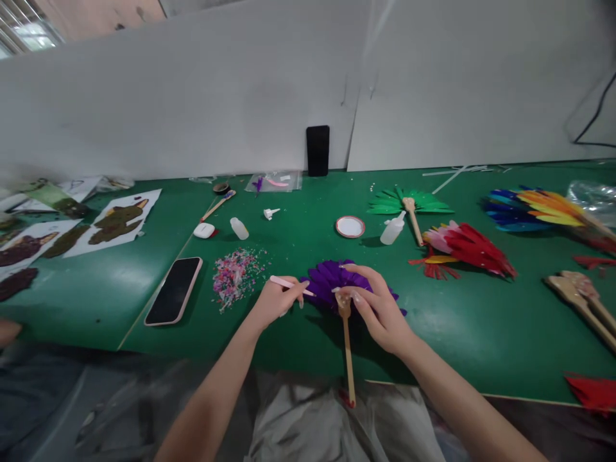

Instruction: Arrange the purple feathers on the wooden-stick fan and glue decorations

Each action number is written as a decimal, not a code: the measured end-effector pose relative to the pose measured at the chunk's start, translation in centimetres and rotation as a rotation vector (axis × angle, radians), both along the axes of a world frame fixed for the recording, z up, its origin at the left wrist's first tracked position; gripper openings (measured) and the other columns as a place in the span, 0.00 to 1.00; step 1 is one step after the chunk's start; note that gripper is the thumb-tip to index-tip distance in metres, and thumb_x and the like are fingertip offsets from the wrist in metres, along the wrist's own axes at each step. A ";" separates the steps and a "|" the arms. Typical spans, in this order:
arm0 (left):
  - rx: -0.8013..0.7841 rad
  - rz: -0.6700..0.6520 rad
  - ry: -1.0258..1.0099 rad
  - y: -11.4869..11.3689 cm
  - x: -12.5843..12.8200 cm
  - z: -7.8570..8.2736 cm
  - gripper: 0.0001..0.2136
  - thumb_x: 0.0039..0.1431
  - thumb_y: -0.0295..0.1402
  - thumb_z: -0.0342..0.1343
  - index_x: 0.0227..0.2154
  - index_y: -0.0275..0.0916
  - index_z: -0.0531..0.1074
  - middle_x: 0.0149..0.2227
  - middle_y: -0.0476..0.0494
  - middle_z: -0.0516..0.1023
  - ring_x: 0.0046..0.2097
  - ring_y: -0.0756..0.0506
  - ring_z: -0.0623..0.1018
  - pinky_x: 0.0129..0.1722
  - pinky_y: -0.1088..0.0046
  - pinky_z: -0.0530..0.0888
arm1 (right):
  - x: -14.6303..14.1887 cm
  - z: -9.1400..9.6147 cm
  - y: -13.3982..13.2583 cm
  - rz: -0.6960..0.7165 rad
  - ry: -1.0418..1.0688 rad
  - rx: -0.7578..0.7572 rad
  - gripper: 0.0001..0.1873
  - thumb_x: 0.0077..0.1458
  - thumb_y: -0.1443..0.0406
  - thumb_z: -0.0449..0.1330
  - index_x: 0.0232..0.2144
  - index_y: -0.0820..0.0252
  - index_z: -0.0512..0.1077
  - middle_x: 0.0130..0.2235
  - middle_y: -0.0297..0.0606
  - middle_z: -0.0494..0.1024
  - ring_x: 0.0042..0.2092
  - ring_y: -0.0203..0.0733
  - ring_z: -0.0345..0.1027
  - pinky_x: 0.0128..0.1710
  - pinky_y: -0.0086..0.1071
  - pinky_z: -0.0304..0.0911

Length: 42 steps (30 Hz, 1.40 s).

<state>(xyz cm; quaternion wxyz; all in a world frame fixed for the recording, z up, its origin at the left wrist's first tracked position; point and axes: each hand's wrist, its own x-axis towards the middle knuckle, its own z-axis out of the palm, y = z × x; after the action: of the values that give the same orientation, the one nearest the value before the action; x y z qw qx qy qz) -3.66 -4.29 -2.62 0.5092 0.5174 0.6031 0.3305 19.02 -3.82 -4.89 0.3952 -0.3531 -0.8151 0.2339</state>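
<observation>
A purple feather fan (325, 280) with a pale wooden handle (349, 359) lies at the table's front edge, the handle pointing toward my lap. Pinched in my left hand (279, 301) is a slim pink pen-like tool (283, 282); its dark tip reaches the purple feathers on the left side. My right hand (382, 311) grips the fan around its wooden head (343, 303), with thumb and fingertips against the head and feathers. Whether those fingertips pinch anything small I cannot make out. Loose pink, red and white bits (233, 276) are heaped left of my left hand.
A phone (174, 292) lies on the left; another phone (317, 151) leans on the wall. Behind the fan stand a small bottle (239, 228), a nozzle bottle (393, 229) and a round lid (350, 226). Green (433, 202), red (476, 247) and multicoloured feather pieces (534, 208) lie right.
</observation>
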 end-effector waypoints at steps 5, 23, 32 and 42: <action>0.024 0.021 0.013 -0.3 0.2 -0.3 0.19 0.54 0.45 0.54 0.15 0.37 0.67 0.08 0.57 0.53 0.12 0.56 0.53 0.14 0.78 0.49 | -0.4 0.0 0.0 0.018 -0.082 0.041 0.17 0.63 0.66 0.47 0.44 0.58 0.74 0.58 0.48 0.63 0.60 0.52 0.55 0.57 0.51 0.56; 0.090 0.073 0.061 -0.1 0.8 -1.3 0.20 0.56 0.44 0.52 0.13 0.38 0.65 0.07 0.56 0.55 0.11 0.55 0.57 0.15 0.79 0.55 | -0.8 -0.3 0.0 0.046 -0.189 0.072 0.16 0.62 0.68 0.48 0.44 0.60 0.75 0.59 0.48 0.63 0.60 0.52 0.55 0.57 0.50 0.56; 0.104 0.078 0.096 -0.1 0.9 -1.2 0.24 0.57 0.47 0.52 0.10 0.39 0.63 0.07 0.55 0.54 0.11 0.55 0.58 0.15 0.77 0.56 | -0.9 -0.3 0.1 0.033 -0.196 0.080 0.17 0.62 0.66 0.48 0.45 0.58 0.75 0.58 0.48 0.65 0.59 0.53 0.57 0.55 0.52 0.59; 0.115 0.064 0.166 -0.1 0.9 -1.3 0.25 0.57 0.48 0.51 0.09 0.39 0.63 0.06 0.55 0.53 0.11 0.54 0.58 0.16 0.76 0.55 | -1.0 -0.3 0.1 0.037 -0.249 0.083 0.18 0.63 0.67 0.48 0.47 0.60 0.74 0.58 0.49 0.64 0.60 0.53 0.55 0.56 0.51 0.58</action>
<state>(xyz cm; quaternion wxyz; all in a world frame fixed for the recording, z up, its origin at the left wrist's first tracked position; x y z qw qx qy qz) -2.78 -4.37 -3.94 0.4161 0.5518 0.6395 0.3367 18.00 -3.75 -5.22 0.3008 -0.3475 -0.8733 0.1616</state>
